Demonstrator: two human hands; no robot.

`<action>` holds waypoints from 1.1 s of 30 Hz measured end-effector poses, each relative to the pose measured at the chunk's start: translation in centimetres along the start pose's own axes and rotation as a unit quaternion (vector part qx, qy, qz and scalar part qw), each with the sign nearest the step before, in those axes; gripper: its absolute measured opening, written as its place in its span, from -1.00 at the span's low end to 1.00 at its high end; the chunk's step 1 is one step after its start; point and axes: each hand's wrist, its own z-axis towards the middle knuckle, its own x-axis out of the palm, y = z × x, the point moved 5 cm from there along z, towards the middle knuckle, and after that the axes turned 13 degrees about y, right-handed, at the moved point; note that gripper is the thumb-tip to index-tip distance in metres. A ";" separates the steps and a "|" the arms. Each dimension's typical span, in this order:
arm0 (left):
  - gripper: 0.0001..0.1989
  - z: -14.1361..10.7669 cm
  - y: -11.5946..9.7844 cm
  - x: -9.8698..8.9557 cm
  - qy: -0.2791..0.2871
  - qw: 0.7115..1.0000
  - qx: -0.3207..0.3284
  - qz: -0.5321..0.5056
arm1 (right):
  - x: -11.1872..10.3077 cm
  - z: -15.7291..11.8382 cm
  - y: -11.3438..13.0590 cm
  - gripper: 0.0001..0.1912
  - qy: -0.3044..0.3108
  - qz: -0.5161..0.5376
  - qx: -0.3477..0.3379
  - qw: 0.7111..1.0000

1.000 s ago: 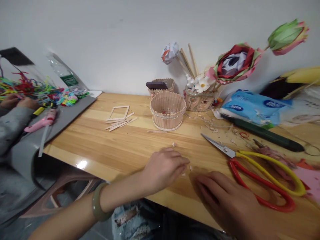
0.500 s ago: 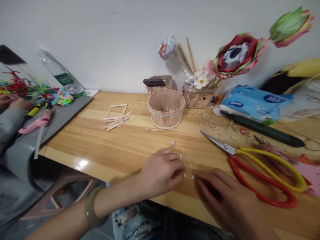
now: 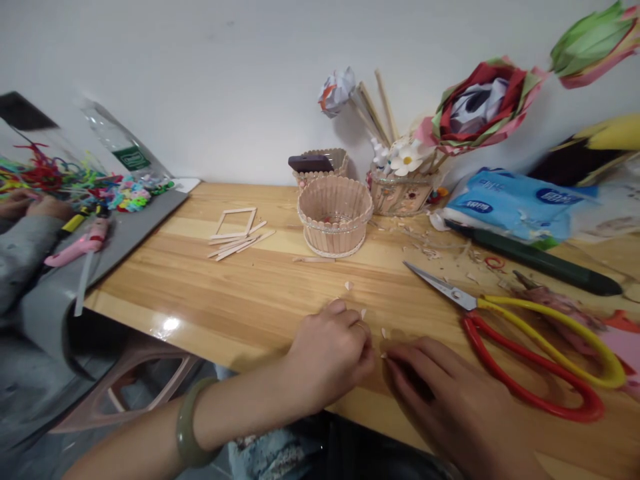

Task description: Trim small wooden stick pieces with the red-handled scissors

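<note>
My left hand [image 3: 327,357], with a green bangle [image 3: 193,423] on the wrist, is over the table's near edge with its fingers curled closed; what they hold, if anything, is hidden. My right hand [image 3: 445,387] is just to its right, thumb and index finger together at a small pale wood chip [image 3: 384,355]. Another chip [image 3: 383,332] lies just beyond those fingertips. One more small chip [image 3: 363,313] is by my left knuckles, and a pale chip [image 3: 349,285] lies farther away. Scissors [image 3: 463,299] with one red and one yellow handle lie right of my right hand.
Behind my hands stands a round stick basket [image 3: 334,230]. Left of it are a small stick frame [image 3: 233,223] and loose sticks [image 3: 240,247]. A pink glue gun [image 3: 83,243] lies near a co-worker's sleeve [image 3: 25,260]. Blue tissues [image 3: 515,203] and a dark green tool [image 3: 540,257] are at right.
My left hand's fingers have curled further, and a chip beside them is now out of sight. My right fingertips have moved slightly left onto a chip. The view has shifted a little.
</note>
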 end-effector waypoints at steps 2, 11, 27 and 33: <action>-0.89 0.0 0.2 -0.1 0.013 1.000 -0.003 -0.022 | 0.2 0.0 0.1 -0.85 0.011 0.004 -0.010 1.000; -0.87 -0.7 1.4 -0.9 -0.002 0.997 0.022 -0.071 | 0.1 0.0 0.2 -0.83 0.017 0.037 -0.013 0.999; -0.89 -0.3 1.1 -0.2 0.008 0.991 0.077 -0.106 | 0.4 0.1 -0.1 -0.87 0.030 0.058 -0.012 0.998; -0.90 -0.5 0.8 -0.2 -0.022 0.992 0.056 -0.114 | 0.5 0.0 -0.1 -0.86 0.040 0.063 -0.005 0.997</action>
